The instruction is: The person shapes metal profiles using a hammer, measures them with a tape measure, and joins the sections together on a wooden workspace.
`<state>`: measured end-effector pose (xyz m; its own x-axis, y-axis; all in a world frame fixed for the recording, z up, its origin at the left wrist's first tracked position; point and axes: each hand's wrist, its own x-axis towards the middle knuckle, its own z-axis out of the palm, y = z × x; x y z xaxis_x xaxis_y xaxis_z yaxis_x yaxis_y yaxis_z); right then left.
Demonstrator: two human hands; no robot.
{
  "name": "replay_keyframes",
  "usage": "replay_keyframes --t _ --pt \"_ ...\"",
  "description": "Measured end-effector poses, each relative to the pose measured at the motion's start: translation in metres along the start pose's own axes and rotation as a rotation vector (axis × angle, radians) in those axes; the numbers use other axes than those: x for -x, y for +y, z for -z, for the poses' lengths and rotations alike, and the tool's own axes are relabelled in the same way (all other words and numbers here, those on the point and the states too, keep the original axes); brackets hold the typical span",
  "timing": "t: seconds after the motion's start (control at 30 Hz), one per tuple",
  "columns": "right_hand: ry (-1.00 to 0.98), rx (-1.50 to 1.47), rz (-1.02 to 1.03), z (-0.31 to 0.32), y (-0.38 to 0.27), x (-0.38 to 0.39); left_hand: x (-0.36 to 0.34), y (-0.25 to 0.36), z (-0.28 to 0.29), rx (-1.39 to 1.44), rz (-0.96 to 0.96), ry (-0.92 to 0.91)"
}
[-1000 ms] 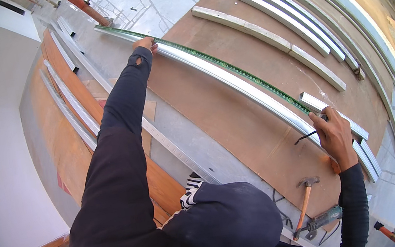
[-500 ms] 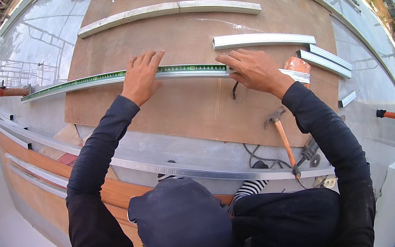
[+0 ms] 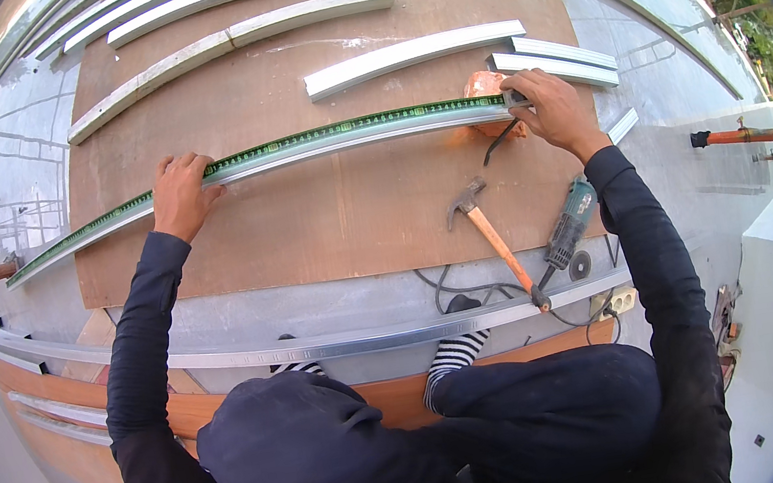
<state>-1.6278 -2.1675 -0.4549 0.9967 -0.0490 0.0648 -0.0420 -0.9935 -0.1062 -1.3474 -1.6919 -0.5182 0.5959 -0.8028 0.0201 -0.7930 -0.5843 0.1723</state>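
Note:
A long silver metal channel (image 3: 372, 138) stretches across the brown board, with a green tape measure blade (image 3: 346, 127) laid along its top. My left hand (image 3: 181, 199) is closed round the channel and blade, fingers over the far side and thumb on the near side. At the right end, my right hand (image 3: 554, 111) pinches the blade's metal tip against the channel's end. An orange-red block (image 3: 486, 84) sits behind that end, partly covered by it. A dark bent rod or cord (image 3: 498, 142) sticks out just below.
A claw hammer (image 3: 497, 241) lies near my right foot, beside a teal angle grinder (image 3: 570, 224) and a socket block (image 3: 617, 303). White metal lengths (image 3: 415, 55) lie on the board (image 3: 324, 221). Another long channel (image 3: 361, 342) crosses in front of my feet.
The channel's right end has moved right, up to the orange-red block. My hands are wider apart, and my left hand's fingers have closed round the channel. The whole view has shifted.

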Motion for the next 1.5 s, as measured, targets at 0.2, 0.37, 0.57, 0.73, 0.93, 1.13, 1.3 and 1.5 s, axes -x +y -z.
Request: replay_keyframes --t 0.2,0.37,0.57,0.73,0.93,1.13,1.3,1.5 --pt "0.008 0.094 -0.198 -0.002 0.066 0.043 0.001 0.002 -0.005 0.071 0.012 0.043" --pt "-0.038 0.092 -0.27 -0.014 0.072 0.045 0.001 0.003 -0.003 0.051 0.004 -0.001" --pt "-0.032 0.063 -0.279 -0.014 0.07 0.046 0.0 0.006 -0.002 0.048 0.006 0.016" --pt "-0.021 0.054 -0.276 -0.015 0.069 0.045 0.0 0.003 -0.002 0.03 -0.005 0.027" --pt "-0.014 0.056 -0.277 -0.016 0.07 0.045 0.002 0.003 -0.004 0.028 0.005 0.039" --pt "-0.002 0.041 -0.261 -0.016 0.071 0.046 0.002 0.005 -0.003 0.032 0.009 0.039" --pt "-0.013 0.041 -0.27 -0.016 0.071 0.045 0.003 0.004 -0.004 0.041 0.011 0.049" --pt "-0.015 0.056 -0.271 -0.015 0.068 0.045 0.002 0.006 -0.004 0.033 0.021 0.039"
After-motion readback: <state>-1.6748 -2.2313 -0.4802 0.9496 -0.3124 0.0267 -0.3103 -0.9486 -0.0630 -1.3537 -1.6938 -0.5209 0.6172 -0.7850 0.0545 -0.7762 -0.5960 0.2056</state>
